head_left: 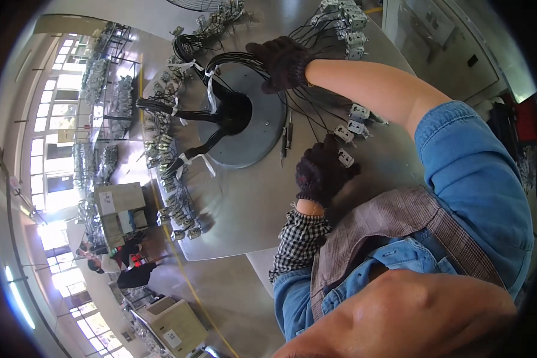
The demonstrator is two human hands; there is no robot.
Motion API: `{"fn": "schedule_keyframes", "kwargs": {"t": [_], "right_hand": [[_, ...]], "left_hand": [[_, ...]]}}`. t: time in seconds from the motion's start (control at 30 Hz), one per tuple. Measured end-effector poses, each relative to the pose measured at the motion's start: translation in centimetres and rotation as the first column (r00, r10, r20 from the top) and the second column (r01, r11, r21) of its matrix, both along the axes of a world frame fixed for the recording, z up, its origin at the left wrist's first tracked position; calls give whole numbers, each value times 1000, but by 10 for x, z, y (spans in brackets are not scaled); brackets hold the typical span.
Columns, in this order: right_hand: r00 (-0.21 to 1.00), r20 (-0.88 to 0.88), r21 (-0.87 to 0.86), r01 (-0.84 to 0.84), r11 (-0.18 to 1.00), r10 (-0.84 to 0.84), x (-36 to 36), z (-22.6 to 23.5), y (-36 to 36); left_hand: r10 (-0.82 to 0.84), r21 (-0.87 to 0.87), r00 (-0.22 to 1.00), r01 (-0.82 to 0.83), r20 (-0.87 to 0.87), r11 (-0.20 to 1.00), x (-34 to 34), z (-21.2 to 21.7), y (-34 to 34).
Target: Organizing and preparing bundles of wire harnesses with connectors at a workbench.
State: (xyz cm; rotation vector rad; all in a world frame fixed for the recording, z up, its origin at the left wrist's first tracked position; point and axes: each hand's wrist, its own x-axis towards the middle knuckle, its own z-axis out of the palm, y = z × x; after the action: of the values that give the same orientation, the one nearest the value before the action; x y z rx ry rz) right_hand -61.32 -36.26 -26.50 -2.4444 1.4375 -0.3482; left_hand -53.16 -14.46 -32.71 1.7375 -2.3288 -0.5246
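wires: a fan of thin black wires [307, 110] running out from the middle of the grey table [244, 215] toward 2 o'clock, each ending in a small pale connector block
left hand: dark knit glove [321, 170], just right of centre, curled round one connector block [345, 158] at the near end of the fan; fingers look closed on it, though the glove hides exactly how
right hand: also gloved [283, 62], up at 12 o'clock, fingers pressed down over the wires where they leave the hub; can't tell if it's actually gripping any
connector blocks: a row of them [358, 119] lying loose on the table between the two hands, more at 1 o'clock [353, 30]
round plate: dark grey disc [250, 119] under the hub at 11 o'clock, thick black bundles [212, 116] tied with white strips [210, 89]
probe: a slim metal tool [287, 137] just beside the disc's right edge
left rim: more connectors [164, 155] lined along 9 o'clock
floor: cardboard boxes [119, 206] at 8 o'clock, another person [119, 262] near them
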Motion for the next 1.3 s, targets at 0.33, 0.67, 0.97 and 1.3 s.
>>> {"fn": "schedule_keyframes", "kwargs": {"t": [0.33,0.67,0.97,1.3], "right_hand": [[975,143,-251,-132,959,171,-51,-9,2],[794,-329,-244,-595,766,512,-187,-83,115],[643,-194,-288,-760,583,741,-200,-78,87],[502,-299,-89,-862,500,812,-195,-63,94]], "left_hand": [[52,95,999,-51,-6,994,2,20,1],[14,-481,997,22,73,877,-36,26,7],[204,-75,979,-204,-11,976,-59,12,-3],[133,-161,990,-123,52,979,-65,3,9]]}}
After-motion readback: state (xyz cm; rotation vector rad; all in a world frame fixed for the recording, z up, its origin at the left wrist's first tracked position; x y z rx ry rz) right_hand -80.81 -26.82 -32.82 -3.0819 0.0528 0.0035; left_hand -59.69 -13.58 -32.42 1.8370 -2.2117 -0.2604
